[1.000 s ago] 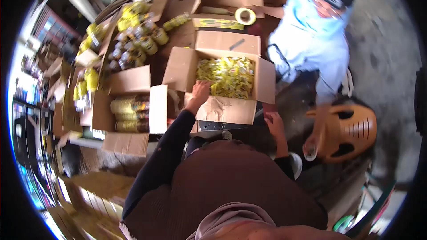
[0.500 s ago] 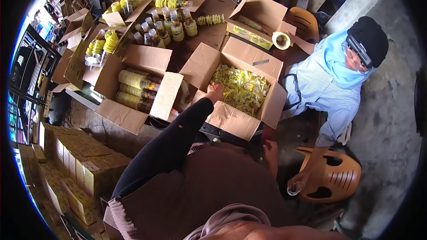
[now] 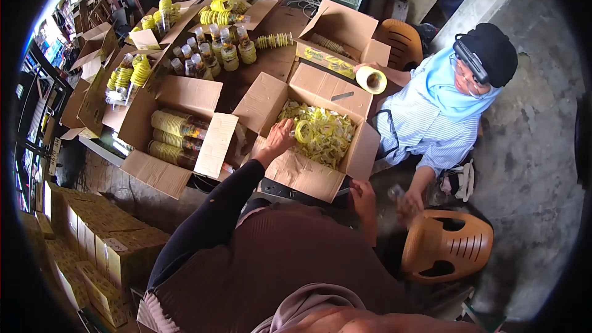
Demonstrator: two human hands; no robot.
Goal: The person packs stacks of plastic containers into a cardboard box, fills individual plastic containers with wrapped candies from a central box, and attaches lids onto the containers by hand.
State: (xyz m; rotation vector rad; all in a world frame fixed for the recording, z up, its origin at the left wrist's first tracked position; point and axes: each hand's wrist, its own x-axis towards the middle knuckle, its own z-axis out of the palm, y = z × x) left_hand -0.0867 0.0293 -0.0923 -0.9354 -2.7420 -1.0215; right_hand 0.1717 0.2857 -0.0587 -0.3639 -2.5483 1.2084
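Observation:
My left hand [image 3: 279, 140] reaches over the near left edge of an open cardboard box [image 3: 302, 169]. Its fingers are closed round what looks like a clear plastic cup with a yellow rim [image 3: 303, 131], the rim facing the box's contents. Small yellow-and-clear wrapped packets [image 3: 333, 132] fill the box. My right hand [image 3: 362, 196] is low beside the box's front right corner, fingers curled near the flap; whether it holds anything is hidden.
A co-worker on the right holds a yellow-rimmed stack of cups [image 3: 371, 80] and a blurred clear cup [image 3: 396, 193]. Another box holds cup stacks [image 3: 172, 139]. Filled cups [image 3: 228, 49] stand farther back. An orange plastic chair [image 3: 447, 246] is at right; cartons [image 3: 102, 228] at left.
My left hand has turned, and a yellow-rimmed cup now shows at its fingers. My right hand has risen towards the box corner. The co-worker's lower hand has lifted its clear cup.

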